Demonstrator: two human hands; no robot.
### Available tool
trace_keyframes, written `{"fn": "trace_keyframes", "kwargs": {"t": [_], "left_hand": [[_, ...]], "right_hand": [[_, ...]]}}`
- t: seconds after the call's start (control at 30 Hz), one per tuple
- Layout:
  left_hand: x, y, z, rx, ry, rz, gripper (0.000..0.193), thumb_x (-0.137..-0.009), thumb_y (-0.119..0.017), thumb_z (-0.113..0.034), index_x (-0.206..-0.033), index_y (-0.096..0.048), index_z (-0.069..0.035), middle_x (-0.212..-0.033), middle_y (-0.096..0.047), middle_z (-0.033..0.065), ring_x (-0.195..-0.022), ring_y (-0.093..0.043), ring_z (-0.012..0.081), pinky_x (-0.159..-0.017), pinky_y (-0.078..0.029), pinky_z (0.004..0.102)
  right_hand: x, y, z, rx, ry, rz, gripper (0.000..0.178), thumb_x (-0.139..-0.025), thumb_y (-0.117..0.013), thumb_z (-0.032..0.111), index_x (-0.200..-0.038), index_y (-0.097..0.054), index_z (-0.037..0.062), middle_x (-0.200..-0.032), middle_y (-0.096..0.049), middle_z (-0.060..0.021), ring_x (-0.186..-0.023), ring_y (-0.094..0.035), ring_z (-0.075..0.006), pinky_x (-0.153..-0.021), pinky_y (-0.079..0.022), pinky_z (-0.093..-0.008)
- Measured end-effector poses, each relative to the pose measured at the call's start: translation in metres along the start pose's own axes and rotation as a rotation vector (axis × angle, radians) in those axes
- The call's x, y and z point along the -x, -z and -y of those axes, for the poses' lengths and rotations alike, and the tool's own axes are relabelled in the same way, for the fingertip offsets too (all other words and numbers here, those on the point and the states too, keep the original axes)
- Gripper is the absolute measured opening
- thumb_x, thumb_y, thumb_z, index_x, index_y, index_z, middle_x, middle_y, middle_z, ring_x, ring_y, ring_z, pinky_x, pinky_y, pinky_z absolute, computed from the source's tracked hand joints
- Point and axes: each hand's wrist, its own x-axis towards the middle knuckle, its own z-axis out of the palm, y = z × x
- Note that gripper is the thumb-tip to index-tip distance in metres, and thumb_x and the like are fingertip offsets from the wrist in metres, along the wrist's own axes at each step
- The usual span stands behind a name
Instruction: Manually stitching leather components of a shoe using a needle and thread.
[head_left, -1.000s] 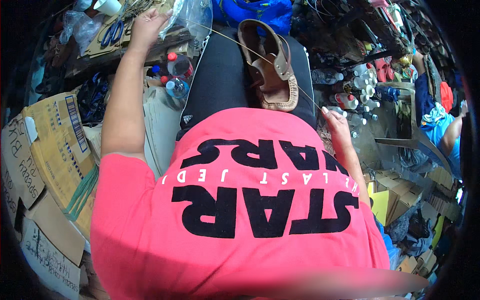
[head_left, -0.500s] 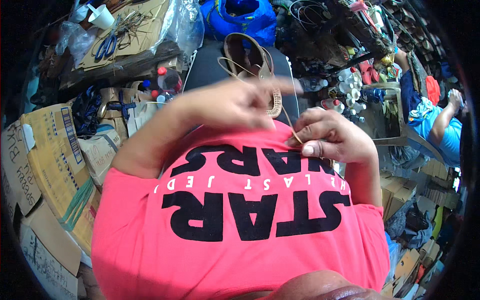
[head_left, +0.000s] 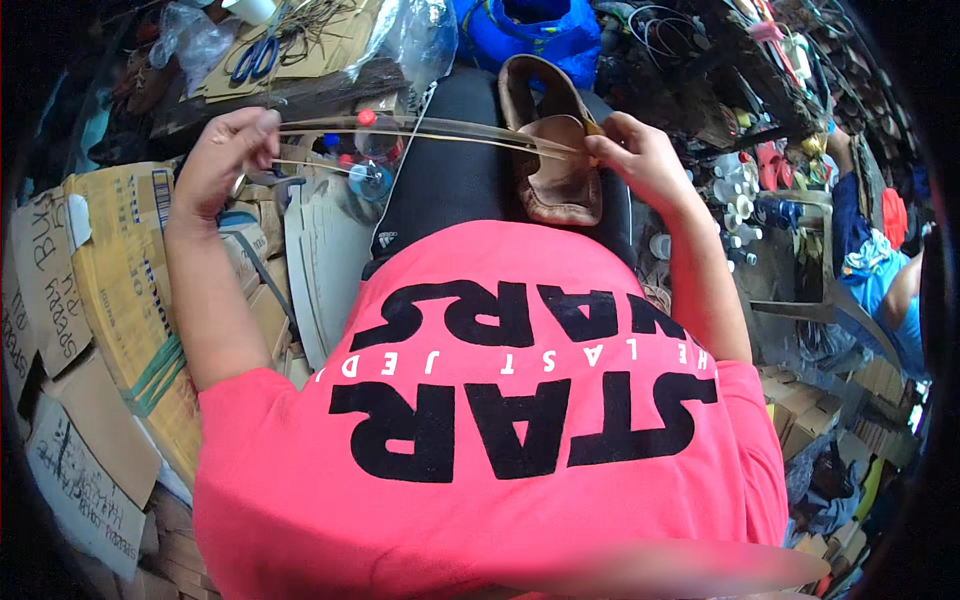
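Observation:
A brown moccasin-style shoe [head_left: 560, 190] rests on my lap over dark trousers, its opening turned up. My right hand [head_left: 640, 160] is closed at the shoe's right rim, thumb and fingers pinching its edge. Thin tan lace [head_left: 450, 133] stretches in blurred strands from the shoe, near those fingertips, across to the left. Well out to the left, my left hand [head_left: 225, 160] is closed on the lace's other end. Whether the right fingers also pinch the lace is hard to make out.
Blue-handled scissors [head_left: 256, 60] lie on cardboard at the upper left. A blue bag [head_left: 525, 40] stands beyond my knees. Cardboard boxes [head_left: 120, 270] crowd the left side, bottles [head_left: 735, 195] the right. Another person in blue [head_left: 885, 310] is at far right.
My left hand has swung out to the left, drawing the lace taut across my lap. The right hand has moved up to the shoe's rim, and the shoe has turned.

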Motion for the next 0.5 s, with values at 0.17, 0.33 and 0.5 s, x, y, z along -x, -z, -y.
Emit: {"fn": "trace_keyframes", "kwargs": {"t": [0.17, 0.33, 0.5], "left_hand": [[-0.012, -0.023, 0.007, -1.063, -0.144, -0.737, 0.021, -0.078, -0.067, -0.021, -0.087, -0.064, -0.002, -0.091, -0.064, 0.0069, -0.087, -0.060, 0.0201, -0.079, -0.046, 0.0309], [-0.052, -0.144, -0.057, -0.717, -0.788, -0.364, 0.042, -0.067, -0.075, -0.027, -0.103, -0.063, -0.007, -0.110, -0.060, 0.0115, -0.106, -0.055, 0.0269, -0.091, -0.041, 0.0390], [-0.090, -0.161, -0.036, -0.820, -0.752, -0.435, 0.035, -0.069, -0.072, -0.028, -0.097, -0.061, -0.011, -0.095, -0.059, 0.0066, -0.096, -0.055, 0.0247, -0.085, -0.038, 0.0398]], "right_hand": [[-0.006, -0.007, -0.007, -0.071, 0.009, -0.020, 0.023, -0.085, -0.059, 0.019, -0.085, -0.059, -0.0041, -0.071, -0.062, -0.0109, -0.068, -0.061, -0.0133, -0.063, -0.047, -0.0286], [-0.013, -0.012, 0.043, -0.282, 0.036, -0.108, 0.017, -0.087, -0.055, 0.012, -0.083, -0.060, -0.0038, -0.068, -0.060, -0.0046, -0.066, -0.057, -0.0068, -0.058, -0.045, -0.0249], [-0.039, -0.027, 0.058, -0.236, 0.246, -0.058, 0.019, -0.089, -0.056, 0.016, -0.082, -0.058, -0.0016, -0.064, -0.050, 0.0014, -0.062, -0.042, -0.0044, -0.054, -0.037, -0.0229]]}}
